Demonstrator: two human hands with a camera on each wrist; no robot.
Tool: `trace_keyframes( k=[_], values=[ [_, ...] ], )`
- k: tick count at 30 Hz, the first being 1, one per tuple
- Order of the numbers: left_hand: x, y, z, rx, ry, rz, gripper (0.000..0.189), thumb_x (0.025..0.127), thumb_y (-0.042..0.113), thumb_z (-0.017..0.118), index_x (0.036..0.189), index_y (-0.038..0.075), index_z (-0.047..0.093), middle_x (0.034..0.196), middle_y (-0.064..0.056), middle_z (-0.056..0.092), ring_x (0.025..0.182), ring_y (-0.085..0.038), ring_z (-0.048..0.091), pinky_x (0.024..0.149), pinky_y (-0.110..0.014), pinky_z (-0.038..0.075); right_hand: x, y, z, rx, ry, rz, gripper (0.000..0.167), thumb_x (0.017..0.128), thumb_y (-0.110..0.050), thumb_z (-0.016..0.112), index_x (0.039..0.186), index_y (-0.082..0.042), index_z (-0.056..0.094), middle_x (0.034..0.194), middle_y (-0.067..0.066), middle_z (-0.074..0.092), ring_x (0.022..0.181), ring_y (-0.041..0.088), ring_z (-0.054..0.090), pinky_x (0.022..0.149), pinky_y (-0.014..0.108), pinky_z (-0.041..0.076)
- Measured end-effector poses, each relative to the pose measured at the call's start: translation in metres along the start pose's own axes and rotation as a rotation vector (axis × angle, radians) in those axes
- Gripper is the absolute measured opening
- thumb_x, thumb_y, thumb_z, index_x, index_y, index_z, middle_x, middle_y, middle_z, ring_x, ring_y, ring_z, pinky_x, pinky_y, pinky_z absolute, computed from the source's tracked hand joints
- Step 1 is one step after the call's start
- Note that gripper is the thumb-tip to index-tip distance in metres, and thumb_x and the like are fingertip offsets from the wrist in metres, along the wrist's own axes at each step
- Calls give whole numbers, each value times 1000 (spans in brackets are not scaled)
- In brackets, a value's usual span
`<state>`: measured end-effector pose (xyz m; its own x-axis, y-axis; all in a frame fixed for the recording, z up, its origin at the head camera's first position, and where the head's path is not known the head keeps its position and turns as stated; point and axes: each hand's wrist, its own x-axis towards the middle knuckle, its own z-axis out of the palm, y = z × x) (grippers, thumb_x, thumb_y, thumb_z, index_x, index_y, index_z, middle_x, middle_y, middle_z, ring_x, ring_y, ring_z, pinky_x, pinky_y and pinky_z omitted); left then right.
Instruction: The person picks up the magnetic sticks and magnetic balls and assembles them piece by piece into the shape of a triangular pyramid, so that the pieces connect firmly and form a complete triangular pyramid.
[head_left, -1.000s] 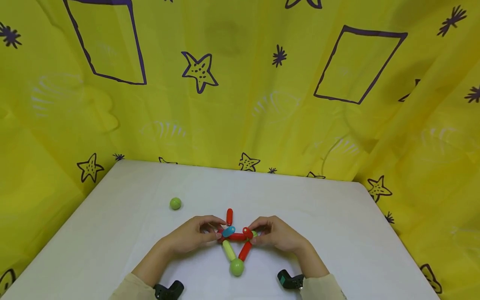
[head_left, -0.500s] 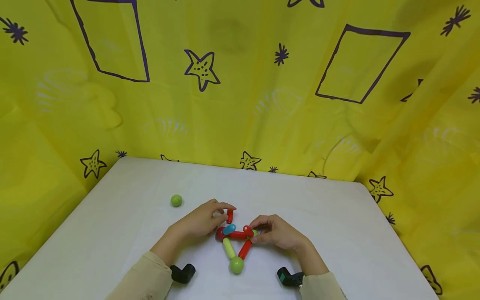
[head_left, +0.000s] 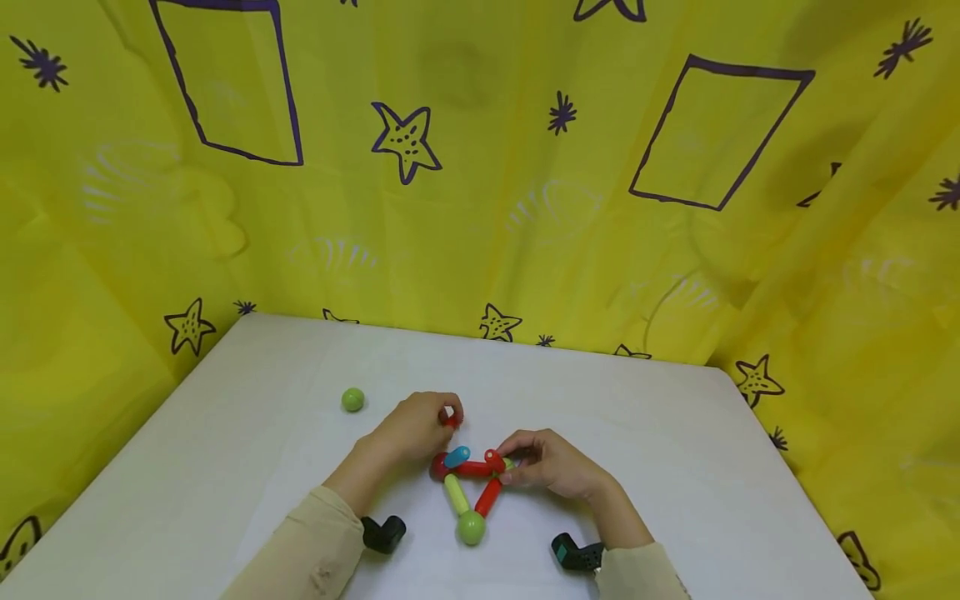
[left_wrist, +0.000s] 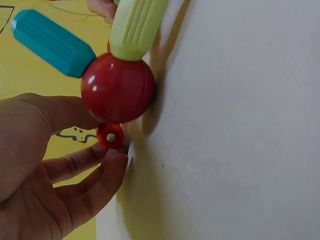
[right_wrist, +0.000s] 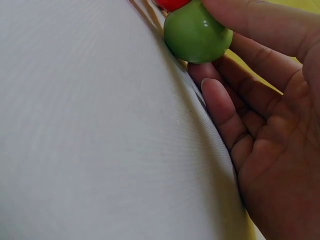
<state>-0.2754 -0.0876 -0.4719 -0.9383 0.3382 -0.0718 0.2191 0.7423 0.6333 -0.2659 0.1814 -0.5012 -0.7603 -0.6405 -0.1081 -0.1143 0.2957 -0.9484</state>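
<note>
My left hand [head_left: 420,425] pinches a loose red rod [left_wrist: 110,135] behind the triangle; its round end shows a small metal tip in the left wrist view. My right hand [head_left: 553,467] grips the green ball [right_wrist: 197,35] at the triangle's right corner. A red ball [left_wrist: 117,87] makes the left corner, with a blue rod [left_wrist: 52,42] sticking up from it. A pale green rod [left_wrist: 137,27] and a red rod [head_left: 488,497] run forward to the front green ball [head_left: 471,527]. Another red rod [head_left: 472,469] joins the two back corners. One more red rod [head_left: 493,459] rises at the right corner.
A loose green ball [head_left: 352,399] lies on the white table [head_left: 637,417] at the back left. Black wrist devices [head_left: 577,552] sit by both sleeves. A yellow patterned curtain [head_left: 480,225] hangs round the table's back and sides.
My left hand has let go of the red ball at the left corner, reached away from me and taken hold of the loose red rod. My right hand stays on the green ball.
</note>
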Motion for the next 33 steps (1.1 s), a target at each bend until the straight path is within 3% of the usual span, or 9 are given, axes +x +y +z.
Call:
trace_keyframes(
  k=[5, 8, 10, 13, 17, 24, 33],
  values=[
    [-12, -4, -8, -78, -7, -50, 53, 92, 8, 69, 141, 27, 60, 104, -4, 68, 81, -18, 61, 73, -32, 53, 1, 0, 1, -42, 20, 5, 28, 89, -11, 81, 116, -7, 75, 115, 6, 72, 99, 18, 61, 84, 23, 50],
    [-21, -7, -14, -117, -3, -57, 59, 89, 9, 74, 144, 23, 57, 107, -4, 68, 78, -17, 62, 69, -31, 53, 2, -1, 2, -64, 41, 18, 28, 89, -13, 81, 116, -10, 76, 114, 6, 73, 99, 19, 60, 85, 24, 49],
    [-27, -7, -17, -136, 4, -52, 56, 88, 9, 77, 140, 20, 60, 105, -2, 68, 79, -16, 63, 68, -30, 53, 3, -2, 1, -60, 51, 31, 28, 89, -13, 81, 116, -11, 76, 114, 5, 73, 99, 19, 61, 85, 25, 50],
    [-35, -5, -23, -153, 18, -13, 37, 86, 9, 80, 120, 16, 67, 99, 1, 67, 81, -13, 66, 69, -29, 55, 2, -3, 0, -44, 56, 37, 29, 89, -11, 81, 117, -8, 76, 113, 7, 73, 99, 20, 62, 86, 25, 50],
    [-46, -1, -31, -184, 5, 62, 21, 85, 10, 81, 98, 19, 67, 93, 3, 67, 85, -12, 70, 72, -31, 56, 1, -1, -1, -38, 66, 47, 29, 89, -10, 80, 117, -7, 76, 114, 8, 74, 100, 20, 61, 85, 25, 51],
    [-63, 12, -28, -262, -65, 178, 22, 85, 13, 82, 98, 25, 69, 91, 12, 71, 93, -12, 70, 72, -30, 56, 2, 2, -2, -22, 69, 47, 29, 89, -11, 81, 118, -9, 76, 115, 7, 75, 96, 18, 63, 83, 24, 51],
    [-75, 37, -6, -218, -119, 226, 22, 83, 15, 86, 97, 23, 71, 85, 17, 70, 85, -1, 68, 72, -23, 54, 1, 1, -3, 3, 51, 14, 30, 89, -8, 79, 119, -6, 75, 116, 9, 75, 96, 16, 67, 85, 23, 54]
  ],
)
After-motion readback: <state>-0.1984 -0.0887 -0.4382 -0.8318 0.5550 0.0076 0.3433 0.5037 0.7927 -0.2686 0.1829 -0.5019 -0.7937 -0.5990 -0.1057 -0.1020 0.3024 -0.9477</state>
